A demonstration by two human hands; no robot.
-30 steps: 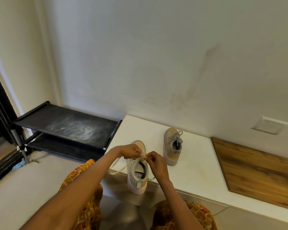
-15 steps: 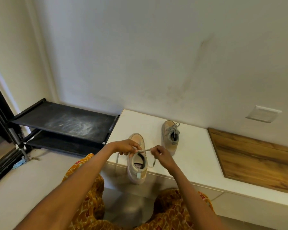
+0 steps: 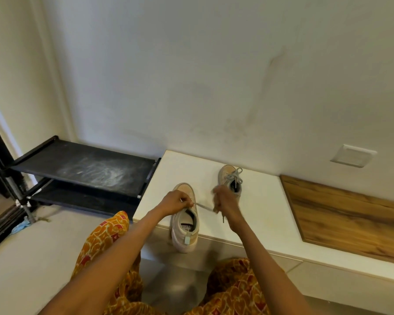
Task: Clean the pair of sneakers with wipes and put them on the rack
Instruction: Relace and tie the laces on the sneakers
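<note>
Hands apart since earlier; left hand [image 3: 176, 202], right hand [image 3: 224, 200] each pinch lace [image 3: 204, 207], taut over near sneaker [image 3: 185, 221]. Pull evenly, hold sneaker on ledge [image 3: 255, 214].

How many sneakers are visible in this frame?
2. The near sneaker overhangs the white ledge's front edge, its lace held by both hands. The far sneaker stands near the wall, partly behind the right hand.

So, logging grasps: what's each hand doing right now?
Left hand: pinching the near sneaker's lace.
Right hand: gripping the same lace.
</note>
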